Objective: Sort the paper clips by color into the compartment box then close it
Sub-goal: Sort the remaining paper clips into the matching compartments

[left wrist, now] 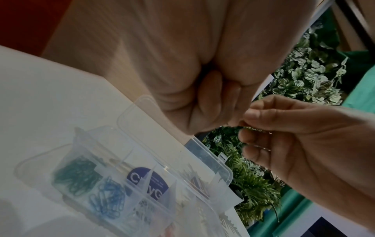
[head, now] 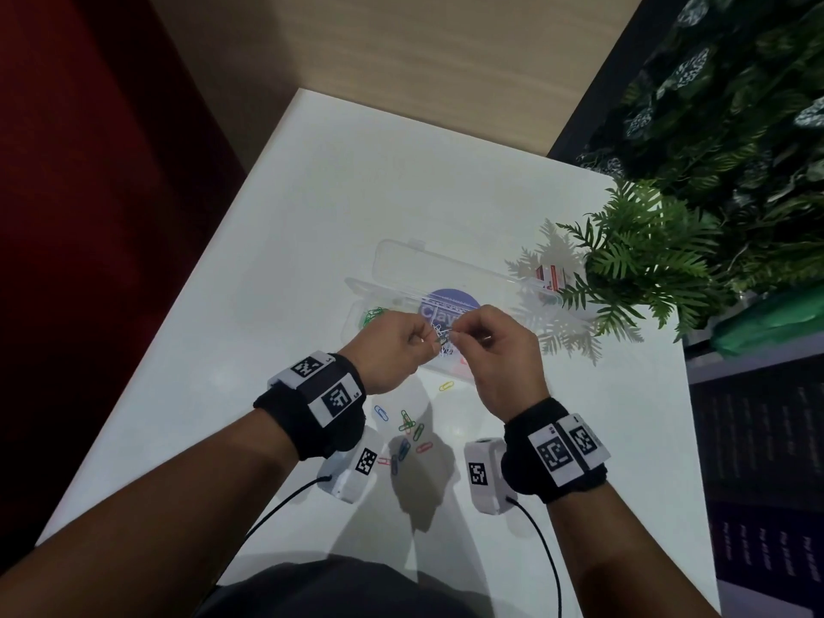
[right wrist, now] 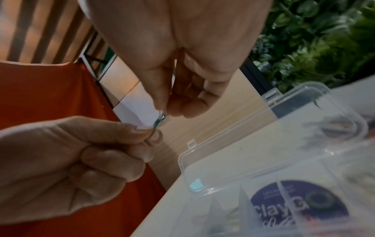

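Note:
Both hands hover over the clear compartment box, whose lid lies open behind it. My left hand pinches the lower end of a green paper clip between thumb and forefinger. My right hand pinches its upper end. The box holds green clips in its end compartment, blue clips beside them, and pale clips further along. Loose clips lie on the white table below my wrists: blue, green, yellow and red.
A fern-like plant overhangs the table's right side, close to the box's right end. A small red and white carton stands beside it. The table's left edge drops to a dark red floor. A leafy wall fills the far right.

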